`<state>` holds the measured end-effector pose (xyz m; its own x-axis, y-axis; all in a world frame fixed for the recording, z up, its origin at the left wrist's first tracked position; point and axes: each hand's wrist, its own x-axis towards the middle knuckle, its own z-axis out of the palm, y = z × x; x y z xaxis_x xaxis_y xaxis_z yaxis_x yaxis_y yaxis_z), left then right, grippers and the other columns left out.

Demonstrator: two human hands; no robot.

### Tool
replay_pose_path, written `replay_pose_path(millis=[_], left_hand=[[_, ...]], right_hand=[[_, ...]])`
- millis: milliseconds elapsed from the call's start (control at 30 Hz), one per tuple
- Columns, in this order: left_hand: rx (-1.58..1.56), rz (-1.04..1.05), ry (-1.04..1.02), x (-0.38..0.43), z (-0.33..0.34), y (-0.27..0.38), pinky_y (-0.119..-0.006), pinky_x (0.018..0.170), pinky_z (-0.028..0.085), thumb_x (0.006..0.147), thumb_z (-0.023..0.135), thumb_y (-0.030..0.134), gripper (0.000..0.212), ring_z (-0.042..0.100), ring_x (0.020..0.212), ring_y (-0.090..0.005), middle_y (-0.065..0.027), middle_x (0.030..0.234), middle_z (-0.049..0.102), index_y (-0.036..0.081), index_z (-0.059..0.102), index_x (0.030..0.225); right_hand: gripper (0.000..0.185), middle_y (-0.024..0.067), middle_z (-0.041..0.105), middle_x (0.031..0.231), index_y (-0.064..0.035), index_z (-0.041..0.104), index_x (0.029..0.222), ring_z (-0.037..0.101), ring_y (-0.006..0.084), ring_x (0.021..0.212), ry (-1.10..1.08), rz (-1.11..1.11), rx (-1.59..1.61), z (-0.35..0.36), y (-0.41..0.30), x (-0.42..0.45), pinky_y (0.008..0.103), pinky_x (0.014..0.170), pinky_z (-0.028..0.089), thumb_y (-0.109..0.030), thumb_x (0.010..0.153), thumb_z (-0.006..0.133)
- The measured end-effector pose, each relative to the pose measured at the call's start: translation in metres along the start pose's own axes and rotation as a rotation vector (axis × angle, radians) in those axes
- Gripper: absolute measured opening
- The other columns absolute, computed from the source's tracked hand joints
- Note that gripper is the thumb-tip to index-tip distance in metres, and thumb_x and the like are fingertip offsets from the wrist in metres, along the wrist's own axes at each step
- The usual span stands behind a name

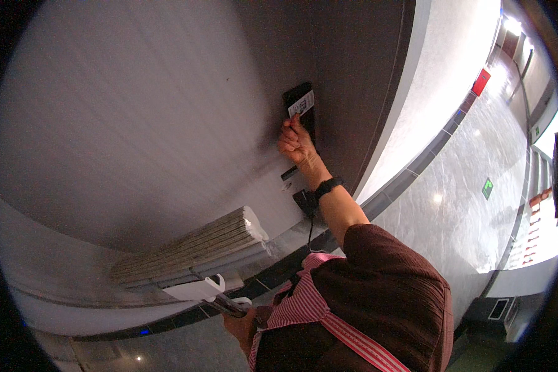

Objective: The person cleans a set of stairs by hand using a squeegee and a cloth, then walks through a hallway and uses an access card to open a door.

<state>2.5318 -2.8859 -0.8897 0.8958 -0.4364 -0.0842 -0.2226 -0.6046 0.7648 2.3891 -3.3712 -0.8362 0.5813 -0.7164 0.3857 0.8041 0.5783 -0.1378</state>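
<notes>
My right hand [297, 139] reaches up to a grey panel, its thumb and finger pinching a white card [301, 104] that bears print. The card lies over a black, lock-like plate [297, 89] on the panel; I cannot tell whether they touch. Low in the view, my left hand [242, 328] is closed around a dark handle [230, 305]. Past that hand, a white plastic bracket [195, 288] joins the handle to what looks like a wide mop head [186, 244] of grey-brown strands. The left fingers are partly hidden.
The grey panel [135, 107] fills the left and top. A black box [304, 201] with a cord sits under my forearm, near a short dark bar [289, 173]. Along the right runs a shiny marble-like floor [451, 186] with a green sign [487, 188] and a red box [481, 82].
</notes>
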Motion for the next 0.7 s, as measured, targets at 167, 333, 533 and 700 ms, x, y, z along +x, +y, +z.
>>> replay_pose_path(millis=[167, 333, 533, 700], left_hand=[[0.106, 0.009, 0.014, -0.009, -0.005, 0.028, -0.043, 0.07, 0.051, 0.048, 0.078, 0.026, 0.07, 0.064, 0.083, -0.0351, -0.0222, 0.094, 0.061, -0.005, 0.053, 0.105], [0.108, 0.052, -0.04, -0.007, -0.003, 0.014, -0.044, 0.073, 0.05, 0.049, 0.078, 0.025, 0.07, 0.064, 0.086, -0.0355, -0.0223, 0.094, 0.062, -0.006, 0.052, 0.106], [0.245, 0.105, 0.041, 0.013, 0.009, -0.03, -0.044, 0.074, 0.051, 0.051, 0.076, 0.025, 0.067, 0.064, 0.085, -0.0365, -0.0227, 0.094, 0.062, -0.007, 0.053, 0.105], [0.366, 0.04, -0.011, 0.014, 0.004, -0.021, -0.042, 0.073, 0.051, 0.052, 0.075, 0.025, 0.065, 0.064, 0.082, -0.036, -0.0213, 0.091, 0.063, -0.007, 0.053, 0.104]], right_hand=[[0.035, -0.0019, 0.039, 0.056, -0.0035, 0.056, 0.093, 0.029, 0.0075, 0.042, 0.021, -0.029, -0.043, 0.011, 0.002, -0.002, 0.0226, 0.04, 0.026, -0.038, 0.092, 0.05], [0.035, -0.0003, 0.044, 0.063, -0.0009, 0.053, 0.101, 0.035, 0.0092, 0.05, 0.064, -0.001, -0.235, 0.035, -0.009, -0.014, 0.0247, 0.048, 0.032, -0.034, 0.094, 0.047], [0.034, 0.0025, 0.057, 0.078, -0.0013, 0.058, 0.102, 0.047, 0.0132, 0.062, 0.161, -0.014, -0.914, 0.057, -0.029, -0.035, 0.0278, 0.058, 0.041, -0.032, 0.095, 0.046], [0.029, 0.0081, 0.066, 0.082, -0.0033, 0.067, 0.098, 0.06, 0.0156, 0.067, 0.471, 0.032, -2.049, 0.075, -0.035, -0.063, 0.0296, 0.061, 0.048, -0.028, 0.092, 0.053]])
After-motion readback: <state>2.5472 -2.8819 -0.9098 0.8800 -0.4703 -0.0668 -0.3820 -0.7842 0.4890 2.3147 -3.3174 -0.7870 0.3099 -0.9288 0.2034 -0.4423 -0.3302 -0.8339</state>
